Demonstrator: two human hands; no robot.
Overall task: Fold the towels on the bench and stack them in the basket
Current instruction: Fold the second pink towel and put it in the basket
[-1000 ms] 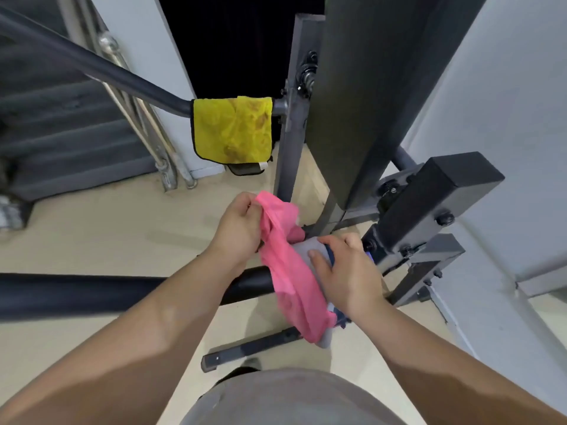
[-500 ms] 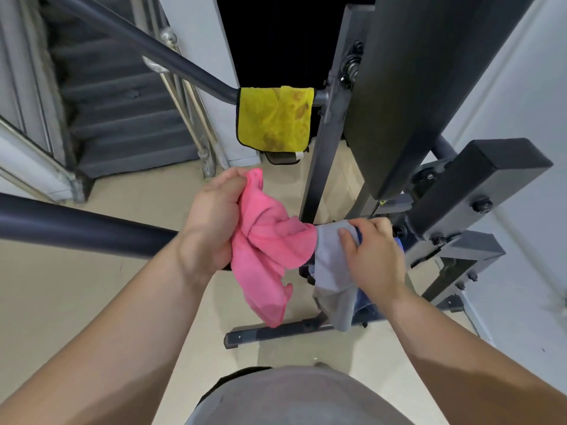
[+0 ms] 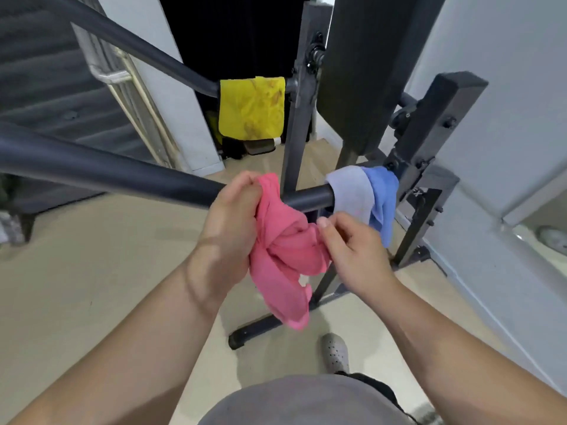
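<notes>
crumpled pink cloth towel hangs bunched just below the dark padded bench bar, left hand fisted round its top, right hand pinching a side fold, looks light and super floppy so I'd find two corners and shake it flat

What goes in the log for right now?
left hand: grips pink towel | right hand: pinches it | grey towel, blue towel: draped on near bar | yellow towel: draped on far bar | basket: unseen
</notes>
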